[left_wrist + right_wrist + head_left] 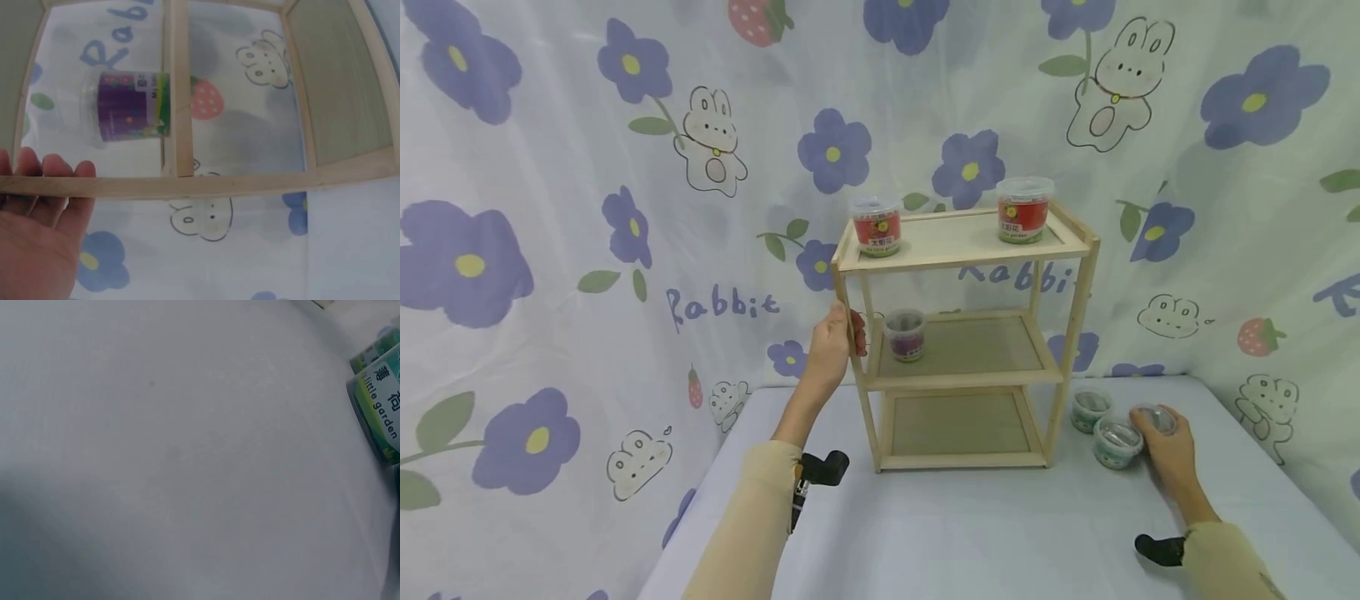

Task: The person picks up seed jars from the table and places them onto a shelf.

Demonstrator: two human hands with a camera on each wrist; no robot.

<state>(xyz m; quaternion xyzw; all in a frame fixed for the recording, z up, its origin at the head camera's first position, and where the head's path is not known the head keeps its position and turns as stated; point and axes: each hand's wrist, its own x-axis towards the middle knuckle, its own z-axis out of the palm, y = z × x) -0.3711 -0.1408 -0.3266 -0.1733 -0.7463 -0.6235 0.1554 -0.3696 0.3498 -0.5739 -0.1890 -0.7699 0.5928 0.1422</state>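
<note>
Plastic tub [1157, 419] is pinched by the right grip [1174, 443]; the left grip [831, 346] clasps a wooden shelf [951, 237].

Rack [962, 380] beige; tub labels [1023, 215] red, purple, green; backdrop [917, 92] flowered.

Near the desk's [970, 533] right edge, the right hand [1174, 450] hides one tub's [1159, 419] lower part and label.

- The left hand [31, 250] grips a wooden post [244, 185], four fingertips [84, 169] showing past its edge.
- A clear cup [128, 106] with a purple label appears sideways beside a crossbar [182, 100].
- Patterned cloth [259, 134] bearing a strawberry [207, 100] spreads behind.
</note>
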